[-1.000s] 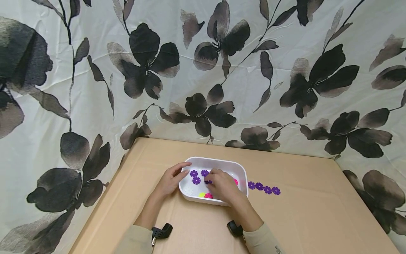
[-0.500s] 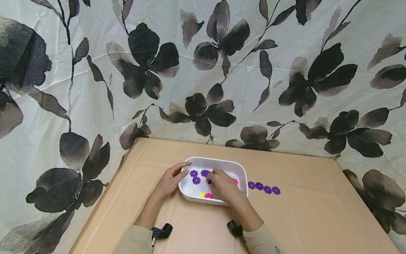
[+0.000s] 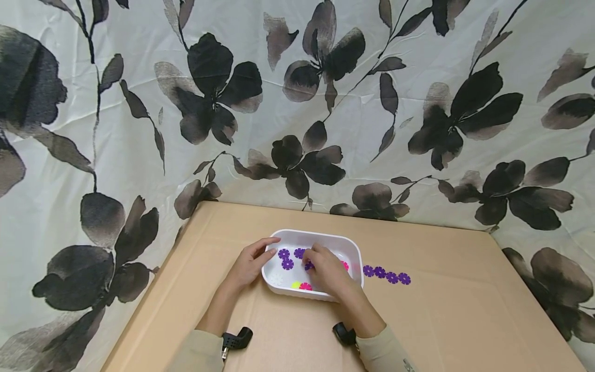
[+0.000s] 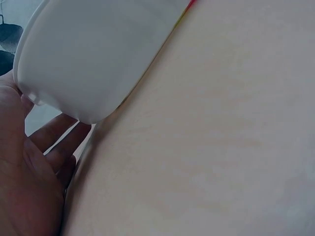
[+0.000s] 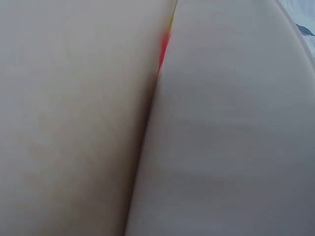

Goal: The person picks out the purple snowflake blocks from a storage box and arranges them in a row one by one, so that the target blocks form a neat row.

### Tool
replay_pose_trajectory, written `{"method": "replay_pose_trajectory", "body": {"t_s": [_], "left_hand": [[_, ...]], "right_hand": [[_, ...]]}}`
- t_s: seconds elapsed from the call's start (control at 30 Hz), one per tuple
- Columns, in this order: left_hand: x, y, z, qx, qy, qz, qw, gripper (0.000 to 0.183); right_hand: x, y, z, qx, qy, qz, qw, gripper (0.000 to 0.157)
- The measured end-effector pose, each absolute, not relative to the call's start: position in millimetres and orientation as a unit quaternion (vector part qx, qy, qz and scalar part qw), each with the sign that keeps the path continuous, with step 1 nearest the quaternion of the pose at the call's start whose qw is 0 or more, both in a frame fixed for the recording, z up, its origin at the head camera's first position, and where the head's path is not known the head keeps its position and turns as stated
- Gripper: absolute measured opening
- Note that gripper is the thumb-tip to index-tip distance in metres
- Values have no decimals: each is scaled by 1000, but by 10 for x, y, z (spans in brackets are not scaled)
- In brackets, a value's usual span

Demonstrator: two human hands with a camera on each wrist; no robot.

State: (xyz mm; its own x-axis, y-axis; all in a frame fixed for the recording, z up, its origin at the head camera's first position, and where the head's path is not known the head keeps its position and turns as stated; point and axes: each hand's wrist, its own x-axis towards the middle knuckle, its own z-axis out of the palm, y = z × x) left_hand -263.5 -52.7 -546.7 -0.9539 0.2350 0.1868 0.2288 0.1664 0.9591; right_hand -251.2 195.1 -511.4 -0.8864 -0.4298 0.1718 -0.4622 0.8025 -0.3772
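A white plastic tray (image 3: 288, 235) sits on the table with small flower-shaped plastic pieces inside. My left hand (image 3: 248, 264) holds the tray's left end, thumb at the rim; in the left wrist view its fingers (image 4: 69, 140) reach the outer wall. Inside the tray, my right hand (image 3: 327, 268) is curled and pinches a purple flower piece (image 3: 308, 266), partly hidden by the fingertips. To its left lie purple pieces (image 3: 287, 264), with another purple piece (image 3: 299, 253) just above. In the right wrist view, the tray's outer wall (image 5: 221, 123) hides the right hand.
Right of the tray, several purple flower pieces (image 3: 392, 278) form a row on the tan table (image 3: 465, 310). Pink (image 3: 305, 286) and yellow (image 3: 295, 284) pieces lie near the tray's front wall, another pink piece (image 3: 345, 265) at its right. Floral cloth (image 3: 372, 129) hangs behind.
The purple piece under my right fingertips shifts and tilts, then shows more of its face. My right hand moves very slightly right; the left hand and tray stay put.
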Motion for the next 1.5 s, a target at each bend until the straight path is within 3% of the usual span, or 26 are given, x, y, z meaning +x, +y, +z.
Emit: {"method": "replay_pose_trajectory", "body": {"t_s": [0.2,0.43,0.93,1.27,1.5], "left_hand": [[-2641,-532,-5474,152,763,628,2,35],[-2643,-529,-5468,154,766,624,0,33],[-2648,-531,-5450,153,774,615,-1,35],[-2654,-522,-5464,160,771,616,-8,35],[-2657,-517,-5484,153,767,624,-2,35]], "right_hand": [[-2533,1955,-5122,236,-941,243,30,17],[-2515,1994,-5037,237,-932,273,8,6],[-2548,2384,-4805,192,-918,341,55,9],[-2612,3014,-4581,147,-901,390,123,11],[-2560,3548,-4498,86,-910,391,106,15]]}}
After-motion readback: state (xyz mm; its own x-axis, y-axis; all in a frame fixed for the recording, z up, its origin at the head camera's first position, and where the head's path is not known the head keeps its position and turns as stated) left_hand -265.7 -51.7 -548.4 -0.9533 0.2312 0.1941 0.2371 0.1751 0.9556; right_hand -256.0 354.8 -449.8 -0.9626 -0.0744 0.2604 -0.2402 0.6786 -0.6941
